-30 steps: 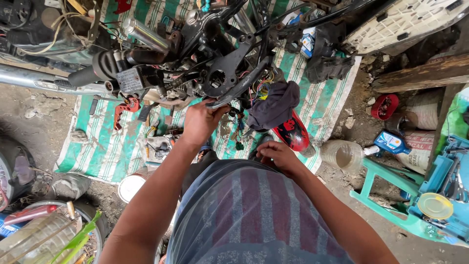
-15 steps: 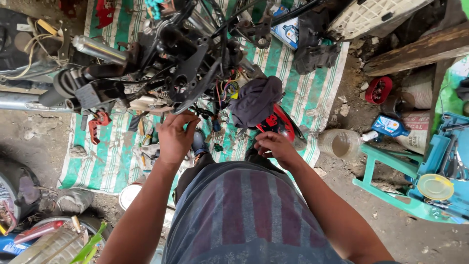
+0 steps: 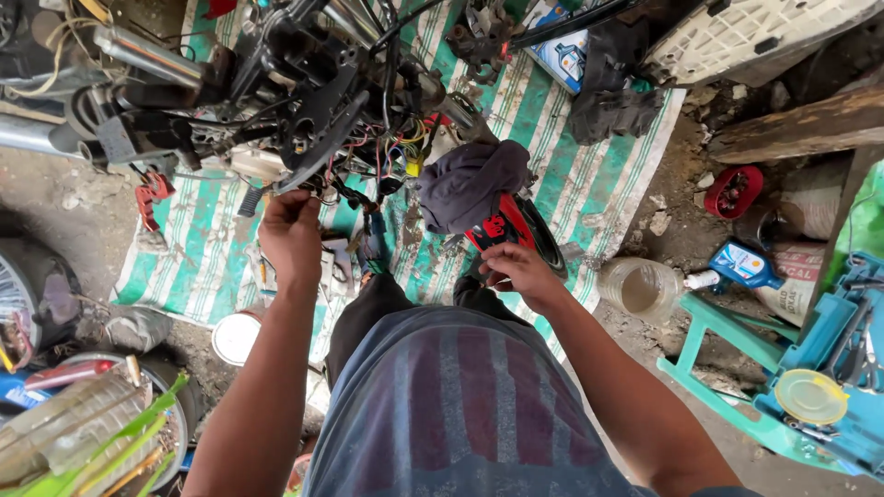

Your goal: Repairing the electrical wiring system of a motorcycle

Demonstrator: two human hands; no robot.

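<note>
Black stiff frame bracket [image 3: 322,129], heavy-looking: left hand [image 3: 290,235] pinches its wiring, right hand [image 3: 516,269] curls closed, contents unclear

The stripped motorcycle frame [image 3: 304,87] lies across the far left of the striped mat, black brackets and chrome tubes tangled with loose coloured wiring [image 3: 391,152]. The left hand [image 3: 290,235] reaches up to its near edge, fingers pinching what looks like a wire end. The right hand [image 3: 516,271], curled, rests beside a red and black part [image 3: 502,230] under a grey rag.
</note>
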